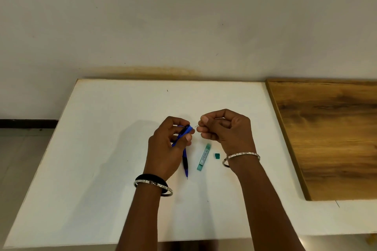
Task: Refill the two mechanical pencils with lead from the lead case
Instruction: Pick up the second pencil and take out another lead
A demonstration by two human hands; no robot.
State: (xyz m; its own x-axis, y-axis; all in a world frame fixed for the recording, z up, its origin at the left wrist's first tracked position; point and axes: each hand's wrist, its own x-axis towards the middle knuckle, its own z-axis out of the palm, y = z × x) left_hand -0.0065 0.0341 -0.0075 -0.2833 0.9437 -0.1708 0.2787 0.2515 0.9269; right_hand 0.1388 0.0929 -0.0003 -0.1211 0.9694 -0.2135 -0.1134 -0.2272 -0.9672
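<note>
Though near each other, hands point(169, 144) point(226, 130) well apart from table point(102, 128) edges.

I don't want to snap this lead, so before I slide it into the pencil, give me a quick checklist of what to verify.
1. The right hand pinches the lead: ok, its tip sticks out toward the pencil.
2. The left hand grips the blue pencil: ok.
3. Pencil's top end open for the lead: cannot tell, too small.
4. Lead tip at the pencil's top end: not ok, a gap separates them.
5. The lead case lies on the table, its cap off beside it: ok.
6. The second pencil close by: ok, below the left hand.
</note>
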